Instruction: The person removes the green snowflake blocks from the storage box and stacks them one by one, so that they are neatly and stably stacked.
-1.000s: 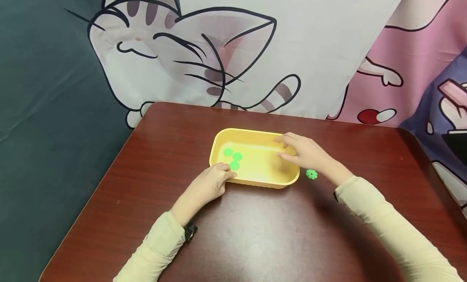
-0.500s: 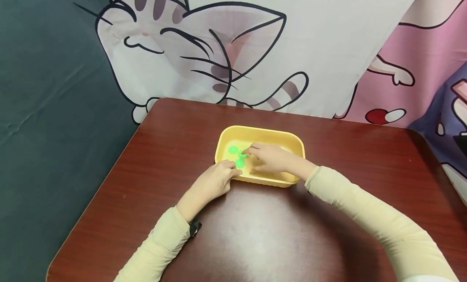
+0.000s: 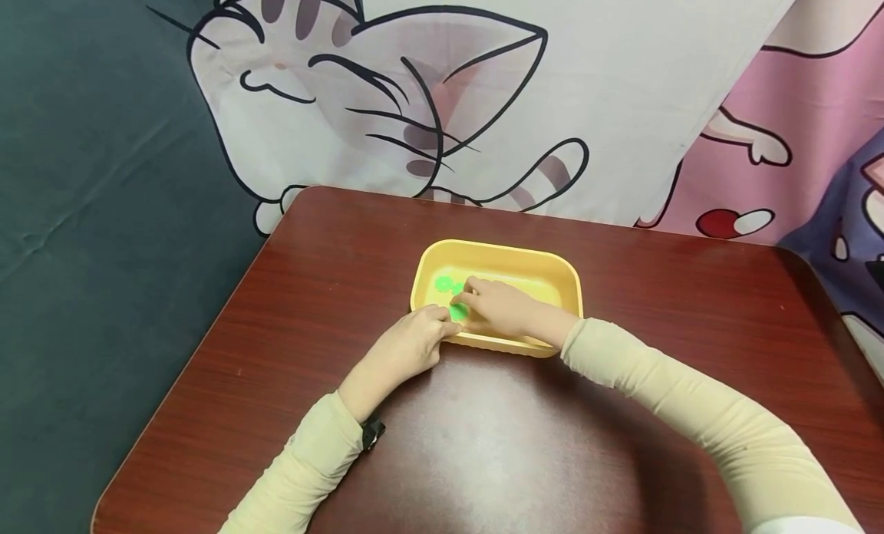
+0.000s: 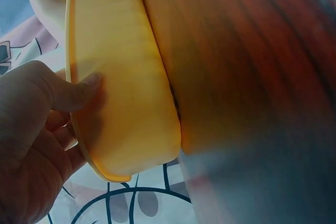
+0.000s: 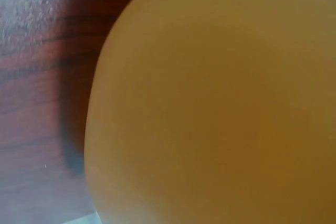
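A shallow yellow plastic basin (image 3: 552, 267) sits on the table, with several green flower-shaped discs (image 3: 444, 284) lying at its left end. My left hand (image 3: 407, 346) grips its near left rim. In the left wrist view the thumb (image 4: 84, 90) presses the outer wall, the other fingers behind the rim. Inside the basin my right hand (image 3: 507, 308) reaches left with bent fingers, fingertips right at the nearest green disc (image 3: 459, 312); I cannot tell if it is pinched. The right wrist view is filled by the basin's yellow surface (image 5: 210, 103), and no fingers show there.
The dark red-brown wooden table (image 3: 331, 242) extends around the basin on all sides. Behind it hangs a cloth (image 3: 621, 81) printed with a cartoon cat. The right sleeve (image 3: 677, 396) crosses the table's right side.
My right hand has moved left from the basin's right end to the green discs, its fingers bending down. The loose disc on the table is now hidden behind the right arm. The left hand keeps its grip.
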The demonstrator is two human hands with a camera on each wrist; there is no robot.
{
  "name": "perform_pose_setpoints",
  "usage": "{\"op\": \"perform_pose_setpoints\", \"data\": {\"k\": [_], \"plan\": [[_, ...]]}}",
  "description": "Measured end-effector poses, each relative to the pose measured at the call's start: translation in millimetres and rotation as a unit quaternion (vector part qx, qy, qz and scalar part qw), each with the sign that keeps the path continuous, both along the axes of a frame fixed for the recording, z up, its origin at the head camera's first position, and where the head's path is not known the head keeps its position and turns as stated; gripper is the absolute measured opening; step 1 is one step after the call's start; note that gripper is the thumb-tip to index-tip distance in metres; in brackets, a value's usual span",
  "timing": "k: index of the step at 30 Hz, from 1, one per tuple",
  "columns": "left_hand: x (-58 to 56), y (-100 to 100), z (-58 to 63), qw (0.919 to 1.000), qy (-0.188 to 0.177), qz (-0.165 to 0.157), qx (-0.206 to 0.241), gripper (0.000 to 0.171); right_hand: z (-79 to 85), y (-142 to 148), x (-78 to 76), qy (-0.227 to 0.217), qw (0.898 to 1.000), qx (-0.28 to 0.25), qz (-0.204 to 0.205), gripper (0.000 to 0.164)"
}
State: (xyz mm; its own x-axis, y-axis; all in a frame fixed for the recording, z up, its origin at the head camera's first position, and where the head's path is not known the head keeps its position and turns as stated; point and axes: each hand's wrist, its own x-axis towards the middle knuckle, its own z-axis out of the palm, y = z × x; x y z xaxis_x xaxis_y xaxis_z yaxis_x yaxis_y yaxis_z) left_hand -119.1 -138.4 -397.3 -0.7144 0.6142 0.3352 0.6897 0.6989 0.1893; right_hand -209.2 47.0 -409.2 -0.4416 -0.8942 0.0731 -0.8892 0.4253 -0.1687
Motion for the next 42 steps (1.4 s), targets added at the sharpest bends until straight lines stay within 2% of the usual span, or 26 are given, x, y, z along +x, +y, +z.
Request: {"op": "perform_pose_setpoints", "data": {"k": [7, 14, 17, 23, 29, 35, 42], "plan": [[0.1, -0.7, -0.1, 1.0000, -0.003, 0.002, 0.004, 0.032, -6.0, -5.3, -0.4, -0.035, 0.998, -0.030, -0.033, 0.030], [0.7, 0.5, 0.7, 1.0000, -0.002, 0.005, 0.000, 0.036, -8.5, -6.3, 0.2, -0.116, 0.989, -0.021, -0.088, 0.031], [0.7, 1.1, 1.1, 1.0000, -0.001, 0.004, 0.001, 0.036, -7.8, -6.4, -0.1, -0.133, 0.986, -0.025, -0.096, 0.031], [1.0, 1.3, 1.8, 1.0000, -0.003, 0.001, 0.005, 0.038, -5.0, -4.7, 0.3, -0.116, 0.990, -0.030, -0.072, 0.028], [0.9, 1.3, 1.0, 0.9999, -0.010, 0.010, -0.005, 0.040, -6.0, 1.0, -4.0, -0.119, 0.992, -0.037, -0.036, 0.027], [0.9, 2.5, 1.0, 1.0000, -0.004, 0.005, -0.007, 0.035, -4.5, 11.9, -7.2, -0.070, 0.997, -0.039, -0.008, 0.029], [1.8, 0.9, 3.1, 0.9999, 0.002, 0.000, -0.014, 0.033, 14.9, 35.0, -12.9, -0.049, 0.994, -0.098, -0.025, 0.032]]}}
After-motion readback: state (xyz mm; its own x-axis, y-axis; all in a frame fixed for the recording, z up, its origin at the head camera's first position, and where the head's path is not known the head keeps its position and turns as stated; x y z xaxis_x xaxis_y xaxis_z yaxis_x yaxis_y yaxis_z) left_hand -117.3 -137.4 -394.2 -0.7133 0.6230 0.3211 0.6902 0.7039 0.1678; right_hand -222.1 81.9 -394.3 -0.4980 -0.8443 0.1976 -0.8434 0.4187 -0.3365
